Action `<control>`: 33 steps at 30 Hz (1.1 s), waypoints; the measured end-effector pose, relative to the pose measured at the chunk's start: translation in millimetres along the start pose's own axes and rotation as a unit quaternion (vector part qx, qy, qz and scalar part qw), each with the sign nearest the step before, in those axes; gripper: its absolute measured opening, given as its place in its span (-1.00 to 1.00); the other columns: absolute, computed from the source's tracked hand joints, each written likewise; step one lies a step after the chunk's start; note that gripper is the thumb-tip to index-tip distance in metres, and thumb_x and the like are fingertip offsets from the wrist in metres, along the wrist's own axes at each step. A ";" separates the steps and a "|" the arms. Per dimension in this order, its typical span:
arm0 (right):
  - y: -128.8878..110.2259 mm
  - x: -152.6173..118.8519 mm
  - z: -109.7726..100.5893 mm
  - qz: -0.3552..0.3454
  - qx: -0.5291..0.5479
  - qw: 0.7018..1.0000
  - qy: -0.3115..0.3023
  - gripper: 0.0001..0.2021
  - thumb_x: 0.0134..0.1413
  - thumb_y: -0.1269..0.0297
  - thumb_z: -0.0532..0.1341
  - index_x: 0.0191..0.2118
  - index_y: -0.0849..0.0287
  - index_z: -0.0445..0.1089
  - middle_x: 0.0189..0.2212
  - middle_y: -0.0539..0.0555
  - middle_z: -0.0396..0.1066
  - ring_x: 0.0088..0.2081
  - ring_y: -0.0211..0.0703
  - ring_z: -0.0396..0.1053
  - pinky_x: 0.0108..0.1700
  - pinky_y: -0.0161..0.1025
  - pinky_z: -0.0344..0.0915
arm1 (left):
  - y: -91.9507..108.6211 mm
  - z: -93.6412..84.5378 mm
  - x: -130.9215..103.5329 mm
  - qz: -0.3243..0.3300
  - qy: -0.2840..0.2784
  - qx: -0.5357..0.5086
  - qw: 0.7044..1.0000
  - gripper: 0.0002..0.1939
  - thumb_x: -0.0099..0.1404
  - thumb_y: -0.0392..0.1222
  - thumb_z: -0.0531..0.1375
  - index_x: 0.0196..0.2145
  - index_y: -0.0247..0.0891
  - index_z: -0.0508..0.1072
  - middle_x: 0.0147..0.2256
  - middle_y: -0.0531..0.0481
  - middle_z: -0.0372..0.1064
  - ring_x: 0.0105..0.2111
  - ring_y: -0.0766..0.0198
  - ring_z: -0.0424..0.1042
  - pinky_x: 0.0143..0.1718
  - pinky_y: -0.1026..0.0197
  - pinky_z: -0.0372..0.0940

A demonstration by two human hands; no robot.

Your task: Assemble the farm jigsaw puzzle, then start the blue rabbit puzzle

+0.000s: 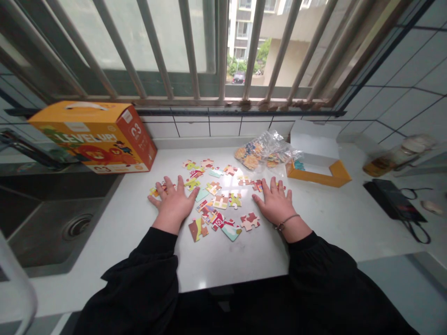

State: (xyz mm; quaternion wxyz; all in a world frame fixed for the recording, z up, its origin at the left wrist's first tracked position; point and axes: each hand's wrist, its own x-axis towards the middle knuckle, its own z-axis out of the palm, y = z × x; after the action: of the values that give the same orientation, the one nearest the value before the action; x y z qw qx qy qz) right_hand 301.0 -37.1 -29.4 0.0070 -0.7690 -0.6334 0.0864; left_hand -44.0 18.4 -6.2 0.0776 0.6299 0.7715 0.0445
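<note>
Several colourful jigsaw puzzle pieces (220, 201) lie loose and face up between my hands on the white countertop (233, 265). My left hand (173, 204) rests flat with fingers spread at the left side of the pieces, partly covering a yellow and red one. On the right, my right hand (277, 203) also lies flat with its fingers apart, its fingertips over a red puzzle piece (257, 185). Near the front of the spread are a brown and green piece (198, 229), a pale blue piece (231, 231) and a pink piece with brown patches (250, 221).
Behind the pieces lie clear plastic bags (263, 151) of more pieces, beside an open orange and white box (314, 172). A big orange carton (94, 139) stands back left, near the sink (78, 225). At right are a black phone-like object (394, 200) and a glass bottle (394, 156).
</note>
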 end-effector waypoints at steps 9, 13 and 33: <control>-6.3 0.5 -4.4 0.026 0.010 1.000 0.007 -0.12 0.58 -0.32 -0.11 0.73 0.12 -0.11 0.73 0.33 -0.36 0.70 0.47 -0.34 0.56 0.65 -0.22 | -14.6 -5.3 -28.1 0.026 -0.063 0.054 0.996 0.03 0.61 0.42 -0.22 0.70 -0.41 -0.14 0.68 -0.32 -0.55 0.68 -0.37 -0.46 0.53 -0.72 -0.29; -3.9 2.1 -2.4 0.022 0.023 0.999 0.029 -0.12 0.59 -0.31 -0.15 0.71 0.19 -0.06 0.72 0.35 -0.34 0.70 0.46 -0.35 0.55 0.67 -0.24 | -15.4 -3.2 -50.2 0.072 -0.067 0.077 0.992 0.01 0.62 0.41 -0.15 0.71 -0.37 -0.16 0.68 -0.27 -0.55 0.68 -0.31 -0.45 0.55 -0.68 -0.28; 124.1 68.2 -91.4 0.142 0.129 0.944 0.268 -0.54 0.55 0.33 -0.02 0.21 0.41 0.55 0.23 0.56 0.50 0.37 0.25 0.36 0.45 0.07 0.17 | -6.0 3.5 -9.4 0.057 -0.011 0.048 0.997 -0.03 0.65 0.32 -0.20 0.66 -0.54 -0.02 0.67 -0.47 -0.30 0.65 -0.53 -0.31 0.56 -0.63 -0.24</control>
State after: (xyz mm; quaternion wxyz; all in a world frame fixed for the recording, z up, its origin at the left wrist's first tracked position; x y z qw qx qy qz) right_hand 447.2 13.9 37.3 0.2636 -0.8382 -0.4757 -0.0416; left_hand -47.3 7.9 -10.1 0.0535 0.6766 0.7344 0.0049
